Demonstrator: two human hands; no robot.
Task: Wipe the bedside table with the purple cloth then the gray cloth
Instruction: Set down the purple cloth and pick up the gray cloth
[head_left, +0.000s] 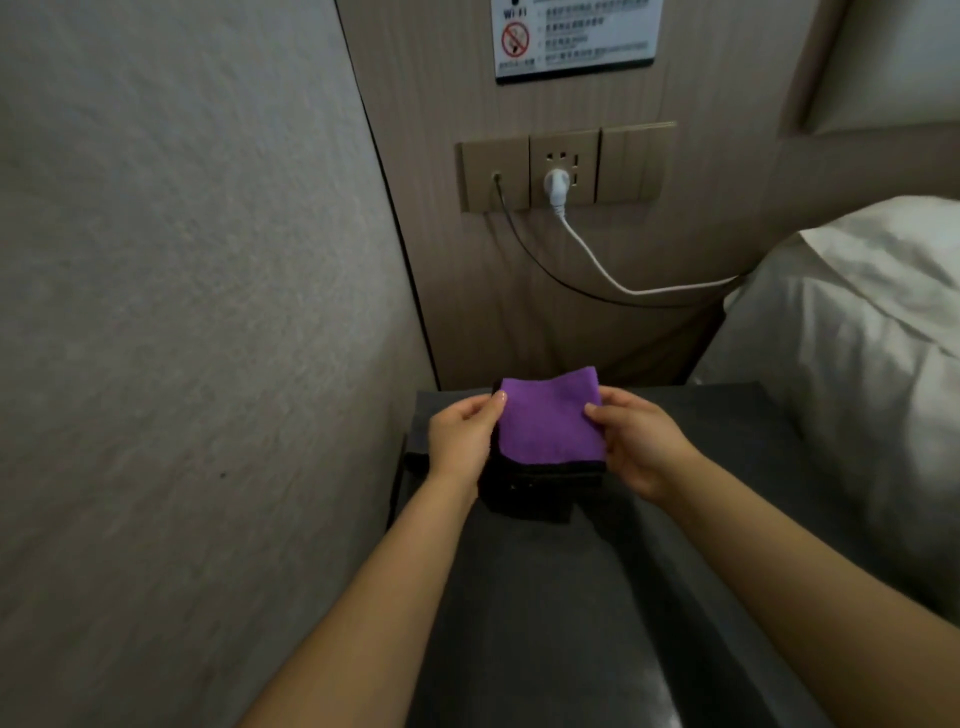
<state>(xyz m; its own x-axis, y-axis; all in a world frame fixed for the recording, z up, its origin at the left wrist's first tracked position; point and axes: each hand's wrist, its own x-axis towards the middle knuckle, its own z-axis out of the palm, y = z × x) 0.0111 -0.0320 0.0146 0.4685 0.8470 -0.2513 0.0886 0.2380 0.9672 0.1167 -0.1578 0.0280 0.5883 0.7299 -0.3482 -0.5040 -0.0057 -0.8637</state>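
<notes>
A folded purple cloth (548, 418) is held above the far part of the dark bedside table (727, 467). My left hand (462, 436) pinches its left edge and my right hand (639, 441) pinches its right edge. Directly under the purple cloth lies a darker folded cloth (524, 493), apparently the gray cloth; its lower edge shows below the purple one. I cannot tell whether my hands also grip this darker cloth.
A textured wall (182, 312) runs close along the table's left side. Behind the table a wooden panel carries sockets (563, 166) with a white plug, a white cable (613, 275) and a dark cable. A white-sheeted bed and pillow (857, 338) border the right.
</notes>
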